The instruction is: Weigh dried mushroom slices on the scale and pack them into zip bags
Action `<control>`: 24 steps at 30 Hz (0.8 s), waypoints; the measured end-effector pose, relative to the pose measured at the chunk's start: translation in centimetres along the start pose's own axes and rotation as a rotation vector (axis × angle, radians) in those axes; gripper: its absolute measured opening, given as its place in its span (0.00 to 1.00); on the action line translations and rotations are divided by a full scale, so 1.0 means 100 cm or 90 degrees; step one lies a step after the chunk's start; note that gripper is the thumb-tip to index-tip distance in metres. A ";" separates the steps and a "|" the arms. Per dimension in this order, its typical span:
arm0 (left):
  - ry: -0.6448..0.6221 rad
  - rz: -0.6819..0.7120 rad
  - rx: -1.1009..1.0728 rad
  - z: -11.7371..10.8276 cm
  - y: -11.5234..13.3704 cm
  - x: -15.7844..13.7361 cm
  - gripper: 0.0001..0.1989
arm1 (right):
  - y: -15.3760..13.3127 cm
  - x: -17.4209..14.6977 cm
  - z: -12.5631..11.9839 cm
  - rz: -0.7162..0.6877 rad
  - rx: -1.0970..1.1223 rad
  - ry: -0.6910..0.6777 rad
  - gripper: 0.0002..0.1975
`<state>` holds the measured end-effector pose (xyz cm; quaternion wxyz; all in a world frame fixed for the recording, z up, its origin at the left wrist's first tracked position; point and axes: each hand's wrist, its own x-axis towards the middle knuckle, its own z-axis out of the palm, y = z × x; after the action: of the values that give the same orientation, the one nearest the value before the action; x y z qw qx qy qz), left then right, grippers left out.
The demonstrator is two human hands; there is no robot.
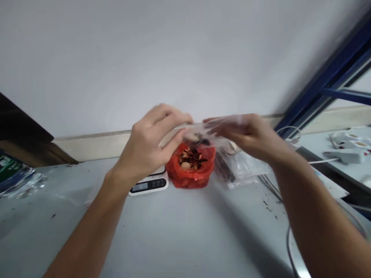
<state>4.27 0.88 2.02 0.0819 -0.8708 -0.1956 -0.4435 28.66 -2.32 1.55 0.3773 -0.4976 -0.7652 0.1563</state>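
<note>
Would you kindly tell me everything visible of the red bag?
The red bag looks like thin, glossy, wrinkled, slightly see-through plastic. It sits upright on the grey table, mouth open upward, showing brown, curled pieces and a paler rounded one inside. It stands between the white scale and clear packaging; contact is unclear. A blurred clear pouch, held up between the left hand and right hand, overlaps its far rim.

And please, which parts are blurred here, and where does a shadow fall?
In the head view, the right hand and clear plastic bag look smeared; same view, a soft shadow crosses the table toward lower right; same view, the red bag looks sharper.
</note>
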 end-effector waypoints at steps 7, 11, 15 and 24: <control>-0.377 -0.105 -0.091 0.027 -0.001 -0.035 0.12 | 0.072 -0.073 -0.020 -0.041 -0.332 0.022 0.21; -0.428 -0.145 -0.109 0.035 0.003 -0.037 0.14 | 0.090 -0.088 -0.011 0.006 -0.286 -0.091 0.33; -0.422 -0.181 -0.122 0.028 0.002 -0.033 0.14 | 0.079 -0.073 -0.015 0.014 -0.228 -0.015 0.28; -0.487 -0.321 -0.105 -0.003 -0.021 -0.058 0.13 | 0.024 -0.018 0.012 -0.050 -0.185 -0.046 0.14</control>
<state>0.11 1.12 -2.58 -0.1760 -0.9006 -0.3817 -0.1106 29.70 -2.62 -1.53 0.2791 -0.5108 -0.8118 0.0471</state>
